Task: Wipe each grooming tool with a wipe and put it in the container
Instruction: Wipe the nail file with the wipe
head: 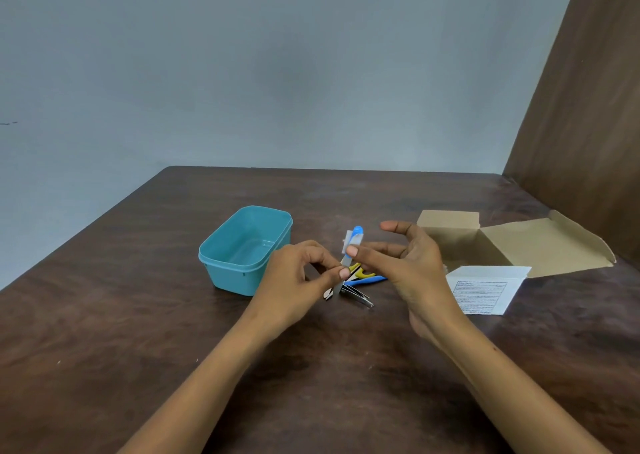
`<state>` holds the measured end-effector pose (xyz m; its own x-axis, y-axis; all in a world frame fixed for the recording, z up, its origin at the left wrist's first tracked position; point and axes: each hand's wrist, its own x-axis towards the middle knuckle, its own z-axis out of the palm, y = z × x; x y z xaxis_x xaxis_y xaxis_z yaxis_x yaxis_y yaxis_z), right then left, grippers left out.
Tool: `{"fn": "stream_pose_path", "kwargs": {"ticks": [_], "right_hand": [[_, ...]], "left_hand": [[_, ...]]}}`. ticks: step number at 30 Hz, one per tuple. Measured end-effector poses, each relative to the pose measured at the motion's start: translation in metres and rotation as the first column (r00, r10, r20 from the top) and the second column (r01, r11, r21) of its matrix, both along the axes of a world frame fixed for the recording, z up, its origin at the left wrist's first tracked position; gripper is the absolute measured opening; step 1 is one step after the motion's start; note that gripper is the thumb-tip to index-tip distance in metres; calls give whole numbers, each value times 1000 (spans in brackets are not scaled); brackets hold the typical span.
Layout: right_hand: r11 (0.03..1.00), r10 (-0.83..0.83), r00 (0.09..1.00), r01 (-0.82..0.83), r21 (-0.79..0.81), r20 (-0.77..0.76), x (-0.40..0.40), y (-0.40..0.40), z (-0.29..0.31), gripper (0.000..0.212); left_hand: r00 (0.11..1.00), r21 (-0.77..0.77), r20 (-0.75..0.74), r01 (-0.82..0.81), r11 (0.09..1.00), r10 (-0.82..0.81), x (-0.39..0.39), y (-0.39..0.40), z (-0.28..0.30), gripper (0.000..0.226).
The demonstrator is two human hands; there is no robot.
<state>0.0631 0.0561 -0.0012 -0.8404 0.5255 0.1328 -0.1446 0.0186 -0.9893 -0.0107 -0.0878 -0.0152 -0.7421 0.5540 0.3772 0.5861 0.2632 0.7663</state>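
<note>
- I see the left hand [304, 273] pinching the lower, grey blade end of a slim nail file with a blue plastic handle [350, 256], held almost upright just to the right of the teal rectangular plastic container [221, 263].
- The right hand [398, 256] presses a small white wipe [352, 240] against the upper part of the file with the thumb; its other fingers [391, 226] are spread and relaxed, not clenched.
- To do this step well, I judge the wipe should wrap around both faces of the file and slide along its whole length, while the left pinch stays firm so the tool does not turn.
- The pinched end would then also need a wipe, so I would change the grip before the file goes into the container.
- The container looks empty; I see only its bare bottom, so I judge no tool is stored yet.
- A little heap of the other tools [360, 285] lies on the dark brown wooden worktop [138, 315] right of the container, below the hands: something yellow, something blue and metal pieces; I cannot tell each one.
- Further right of the container stands an open brown cardboard box [485, 242], its inside hidden from me, and a white printed leaflet [485, 290] lies before it.
</note>
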Motion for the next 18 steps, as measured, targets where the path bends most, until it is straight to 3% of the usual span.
{"fn": "stream_pose_path", "kwargs": {"ticks": [7,12,18], "right_hand": [[995,-91,994,89,-48,-57,0,3,3,59],[1000,-6,1000,6,10,9,0,-4,-5,62],[1000,-1,1000,1,2,-25,1,-6,-2,63]], "left_hand": [[999,-11,20,26,1000,-26,3,-3,-3,9],[1000,14,3,-9,1000,9,1,-3,-3,7],[999,50,37,2,999,-4,2,-2,-1,7]]}}
